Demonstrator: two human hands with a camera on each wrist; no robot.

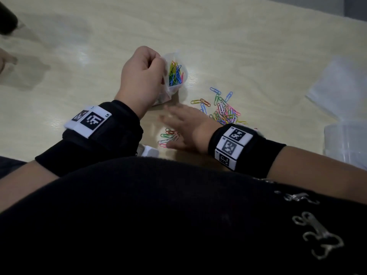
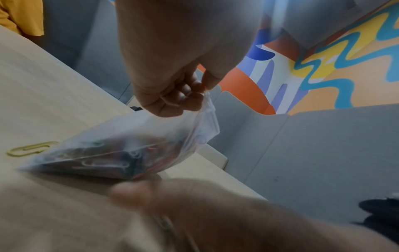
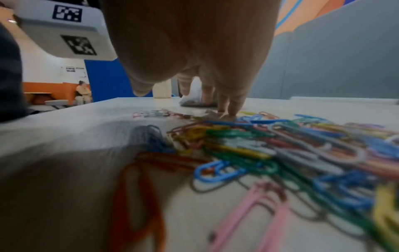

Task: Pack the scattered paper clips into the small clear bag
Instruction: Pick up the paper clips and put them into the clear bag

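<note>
My left hand (image 1: 142,75) pinches the rim of the small clear bag (image 1: 174,73) and holds its mouth open; coloured paper clips fill its bottom. The left wrist view shows the bag (image 2: 134,150) hanging from my curled fingers (image 2: 179,95), its base on the table, with a yellow clip (image 2: 30,150) lying beside it. My right hand (image 1: 182,128) lies flat on the table with fingers spread, blurred, over a small bunch of clips (image 1: 168,136). The main heap of clips (image 1: 224,110) lies to its right, shown close up as a heap (image 3: 280,150) in the right wrist view, fingertips (image 3: 228,109) touching the table.
The pale wooden table (image 1: 248,46) holds a stack of clear bags (image 1: 341,88) at the far right and a clear plastic box (image 1: 345,141) near the right edge. Another person's fingers (image 1: 6,60) reach in at the far left edge. A dark object (image 1: 7,20) sits top left.
</note>
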